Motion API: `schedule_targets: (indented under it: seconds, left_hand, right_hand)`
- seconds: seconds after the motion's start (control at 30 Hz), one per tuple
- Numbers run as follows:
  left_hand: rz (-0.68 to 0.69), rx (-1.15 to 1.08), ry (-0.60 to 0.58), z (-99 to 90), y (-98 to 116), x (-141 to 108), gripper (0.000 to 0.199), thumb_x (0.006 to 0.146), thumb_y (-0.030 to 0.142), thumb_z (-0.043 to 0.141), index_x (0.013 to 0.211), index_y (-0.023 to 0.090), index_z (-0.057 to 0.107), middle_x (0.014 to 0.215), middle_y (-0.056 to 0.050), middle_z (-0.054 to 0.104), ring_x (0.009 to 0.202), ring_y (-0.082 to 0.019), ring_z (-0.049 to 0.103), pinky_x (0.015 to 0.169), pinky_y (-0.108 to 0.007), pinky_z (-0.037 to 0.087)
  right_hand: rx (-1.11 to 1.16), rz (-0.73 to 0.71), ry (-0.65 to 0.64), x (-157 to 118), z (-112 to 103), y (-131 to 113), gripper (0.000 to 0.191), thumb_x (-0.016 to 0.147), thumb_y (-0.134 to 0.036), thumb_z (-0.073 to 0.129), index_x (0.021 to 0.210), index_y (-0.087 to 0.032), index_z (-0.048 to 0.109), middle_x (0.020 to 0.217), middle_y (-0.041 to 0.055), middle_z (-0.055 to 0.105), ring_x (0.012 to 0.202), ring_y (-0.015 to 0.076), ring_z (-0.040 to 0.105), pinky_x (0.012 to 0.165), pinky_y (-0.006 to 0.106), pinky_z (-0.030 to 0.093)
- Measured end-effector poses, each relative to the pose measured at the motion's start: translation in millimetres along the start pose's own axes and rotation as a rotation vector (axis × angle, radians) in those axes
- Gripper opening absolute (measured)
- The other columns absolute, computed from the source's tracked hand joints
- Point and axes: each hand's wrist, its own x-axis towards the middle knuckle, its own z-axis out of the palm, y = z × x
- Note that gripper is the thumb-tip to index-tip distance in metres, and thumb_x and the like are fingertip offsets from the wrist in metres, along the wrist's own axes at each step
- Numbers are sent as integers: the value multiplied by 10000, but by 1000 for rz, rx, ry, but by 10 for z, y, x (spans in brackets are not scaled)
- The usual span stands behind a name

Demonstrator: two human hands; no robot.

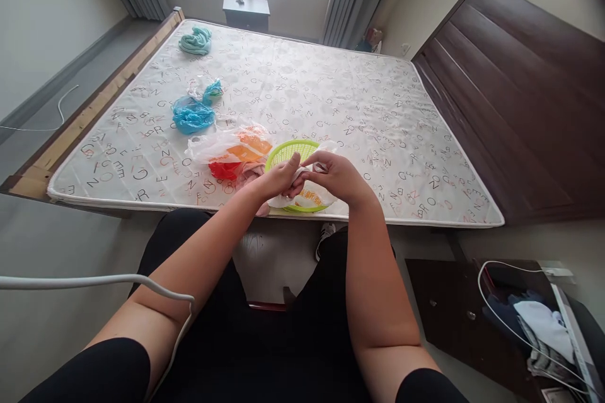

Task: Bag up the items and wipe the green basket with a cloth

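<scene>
My left hand (283, 179) is closed around a gathered part of a white plastic bag (309, 194) with yellow print. Fingers of my right hand (333, 175) pinch the same bag just to the right. Both hands are over a green plastic basket (289, 150) at the mattress's front edge, and the bag lies partly in it. My hands hide much of the basket's inside. Close to my left hand, a pink cloth (250, 173) lies beside a red plastic bag (224, 170) and a white and orange plastic bag (243, 143).
A patterned mattress (302, 88) spreads before me. On its left lie blue plastic bags (193, 115) and a rolled green cloth (195, 41). A dark headboard (515, 94) stands at the right. A white cable (94, 281) crosses my left arm. Clothes (543, 327) lie on a cabinet at lower right.
</scene>
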Motion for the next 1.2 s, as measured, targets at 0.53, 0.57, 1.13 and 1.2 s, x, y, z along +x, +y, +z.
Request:
schedule_targets:
  seconds: [0.53, 0.57, 1.13, 1.2]
  left_hand:
    - [61, 195, 32, -7, -156, -165, 178, 844, 308, 741, 935, 188, 836, 870, -62, 758, 842, -204, 696, 801, -322, 533]
    - [73, 211, 101, 7, -201, -166, 195, 853, 313, 728, 961, 191, 836, 898, -60, 761, 852, -200, 688, 801, -316, 524]
    - [217, 142, 272, 340, -373, -174, 344, 729, 388, 865, 978, 207, 711, 946, -56, 710, 969, -272, 661, 869, -387, 543]
    - [230, 218, 219, 283, -378, -160, 274, 762, 439, 834, 833, 198, 724, 819, -42, 702, 871, -257, 662, 824, -379, 545]
  right_hand:
    - [360, 66, 428, 193, 82, 395, 346, 826, -483, 746, 1026, -284, 546, 732, -60, 428, 546, 106, 334, 491, 256, 327]
    - [406, 67, 351, 174, 55, 351, 391, 808, -478, 771, 1066, -289, 546, 736, -65, 434, 537, 99, 326, 476, 249, 315]
    - [760, -132, -174, 28, 364, -130, 389, 877, -598, 702, 833, -263, 510, 687, -29, 550, 630, 163, 574, 658, 361, 561]
    - [734, -159, -65, 38, 337, -102, 392, 878, -615, 695, 841, -268, 518, 728, -21, 579, 692, 174, 611, 725, 385, 579]
